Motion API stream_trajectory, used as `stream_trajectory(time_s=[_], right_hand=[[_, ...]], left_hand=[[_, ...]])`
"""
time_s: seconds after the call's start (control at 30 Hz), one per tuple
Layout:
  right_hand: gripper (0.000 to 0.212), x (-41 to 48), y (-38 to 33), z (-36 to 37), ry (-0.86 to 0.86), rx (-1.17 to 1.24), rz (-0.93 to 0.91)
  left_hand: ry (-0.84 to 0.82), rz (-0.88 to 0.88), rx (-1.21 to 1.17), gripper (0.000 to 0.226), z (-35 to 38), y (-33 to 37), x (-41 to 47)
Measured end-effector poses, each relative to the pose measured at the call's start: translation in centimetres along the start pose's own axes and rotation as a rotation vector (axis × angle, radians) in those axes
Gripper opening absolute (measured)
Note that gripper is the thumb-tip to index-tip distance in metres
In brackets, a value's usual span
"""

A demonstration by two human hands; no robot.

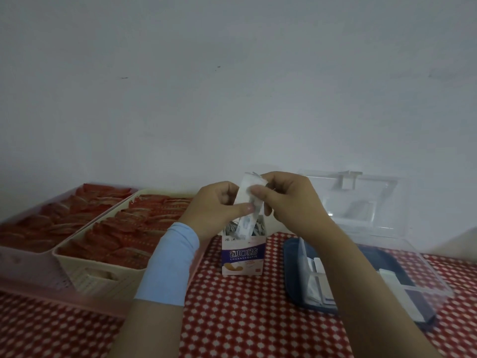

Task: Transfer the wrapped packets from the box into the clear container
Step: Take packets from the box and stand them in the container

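A small white and purple box [243, 257] stands open on the checked cloth, with several wrapped packets [233, 229] sticking out of its top. Just above it both hands hold one strip of white wrapped packets [248, 195]. My left hand [215, 208] pinches the strip's lower part with the thumb. My right hand [286, 200] pinches its upper end. The clear container [413, 257] sits to the right with its lid [366, 200] tipped up behind it. A few white packets [318, 282] lie in its compartments.
A pink tray [33, 282] and a cream basket [103, 277] filled with red wrapped items stand at the left. A dark blue mat [294, 275] lies under the clear container. A red and white checked cloth [232, 319] covers the table. A pale wall rises behind.
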State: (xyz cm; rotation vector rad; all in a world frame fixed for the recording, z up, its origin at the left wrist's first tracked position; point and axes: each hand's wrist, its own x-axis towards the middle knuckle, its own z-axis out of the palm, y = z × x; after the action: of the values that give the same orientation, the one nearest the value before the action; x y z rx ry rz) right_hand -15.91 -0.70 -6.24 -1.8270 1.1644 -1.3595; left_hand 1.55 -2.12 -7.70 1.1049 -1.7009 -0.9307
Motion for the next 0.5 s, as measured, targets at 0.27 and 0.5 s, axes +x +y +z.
stream_trajectory(time_s=[0.27, 0.5], right_hand=[[0.014, -0.4, 0.1, -0.8, -0.133, 0.117, 0.106], [0.012, -0.4, -0.1, -0.4, -0.153, 0.135, 0.033]], left_hand=[[-0.313, -0.322, -0.702, 0.047, -0.2, 0.4, -0.6], [-0.369, -0.266, -0.837, 0.033, 0.6, -0.8, -0.7]])
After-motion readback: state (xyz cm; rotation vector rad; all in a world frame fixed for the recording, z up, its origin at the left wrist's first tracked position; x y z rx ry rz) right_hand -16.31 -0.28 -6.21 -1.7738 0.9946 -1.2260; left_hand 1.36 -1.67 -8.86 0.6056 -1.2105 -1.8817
